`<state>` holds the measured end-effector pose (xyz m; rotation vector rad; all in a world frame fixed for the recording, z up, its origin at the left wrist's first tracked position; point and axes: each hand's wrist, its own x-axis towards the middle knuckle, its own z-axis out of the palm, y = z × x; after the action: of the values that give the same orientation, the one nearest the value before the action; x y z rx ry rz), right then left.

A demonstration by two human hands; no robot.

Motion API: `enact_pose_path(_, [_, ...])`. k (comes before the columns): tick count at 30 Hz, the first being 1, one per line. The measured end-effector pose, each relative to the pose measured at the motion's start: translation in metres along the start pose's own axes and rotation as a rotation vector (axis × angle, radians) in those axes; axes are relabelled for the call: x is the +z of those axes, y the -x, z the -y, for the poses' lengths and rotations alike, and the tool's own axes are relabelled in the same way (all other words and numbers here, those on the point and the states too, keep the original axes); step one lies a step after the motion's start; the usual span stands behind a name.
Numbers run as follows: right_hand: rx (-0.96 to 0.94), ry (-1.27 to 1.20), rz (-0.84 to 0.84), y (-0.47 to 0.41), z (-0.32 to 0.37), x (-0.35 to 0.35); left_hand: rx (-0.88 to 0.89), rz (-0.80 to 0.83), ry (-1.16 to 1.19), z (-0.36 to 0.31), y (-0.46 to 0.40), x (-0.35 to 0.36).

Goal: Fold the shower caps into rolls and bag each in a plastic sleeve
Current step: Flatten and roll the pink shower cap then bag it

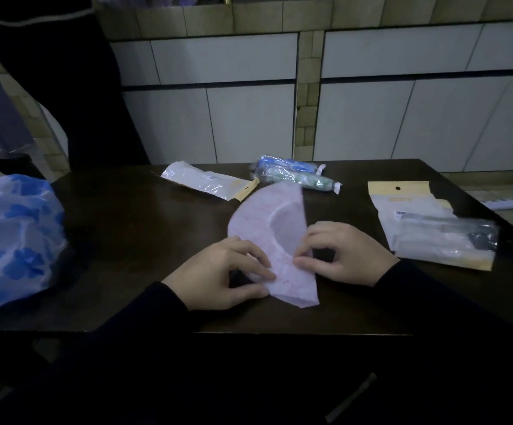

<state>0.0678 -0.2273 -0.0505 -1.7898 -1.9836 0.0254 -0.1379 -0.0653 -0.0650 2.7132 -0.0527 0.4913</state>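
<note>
A pink shower cap [267, 216] lies folded into a half circle on the dark table [132, 240], its straight fold on the right. My left hand [218, 274] pinches the cap's near left part between thumb and fingers. My right hand [344, 253] pinches the folded edge close beside it. Two bagged rolls, a blue one [285, 164] and a green one [301, 179], lie at the back of the table. An empty plastic sleeve [206, 182] lies at the back left. A stack of sleeves [433, 231] lies on the right.
A blue flowered shower cap [13, 237] sits puffed up at the table's left edge. A person in dark clothes [65, 87] stands behind the table's left corner. Tiled cabinets [402, 102] run behind the table.
</note>
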Motion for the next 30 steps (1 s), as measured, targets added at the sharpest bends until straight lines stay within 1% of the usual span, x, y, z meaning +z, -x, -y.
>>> enact_pose_path(5, [-0.05, -0.026, 0.0, 0.014, 0.003, -0.003, 0.046, -0.041, 0.012, -0.007, -0.007, 0.005])
enact_pose_path(8, [-0.081, -0.086, 0.013, 0.024, 0.002, -0.003, 0.082, -0.064, 0.04, -0.009, -0.008, 0.01])
enact_pose_path(12, [-0.022, -0.164, 0.117, 0.032, -0.003, -0.01, 0.037, -0.024, 0.069, -0.011, -0.009, 0.01])
enact_pose_path(15, [0.01, -0.204, 0.144, 0.031, -0.008, -0.012, -0.002, 0.004, 0.083, -0.011, -0.015, 0.009])
enact_pose_path(18, [0.013, -0.21, 0.075, 0.03, -0.007, -0.008, 0.015, 0.0, 0.021, -0.012, -0.018, 0.012])
enact_pose_path(20, [0.023, -0.21, 0.005, 0.029, -0.007, -0.004, -0.002, -0.012, 0.05, -0.012, -0.017, 0.012])
enact_pose_path(23, [0.086, -0.231, -0.069, 0.027, -0.01, 0.001, -0.053, 0.009, 0.116, -0.011, -0.015, 0.011])
enact_pose_path(26, [0.102, -0.249, -0.074, 0.028, -0.01, 0.0, -0.089, -0.034, 0.133, -0.012, -0.016, 0.012])
enact_pose_path(28, [0.093, -0.269, -0.049, 0.029, -0.007, -0.003, -0.163, -0.07, 0.178, -0.011, -0.017, 0.012])
enact_pose_path(30, [0.13, -0.295, -0.061, 0.028, -0.005, -0.003, -0.224, -0.084, 0.184, -0.009, -0.018, 0.012])
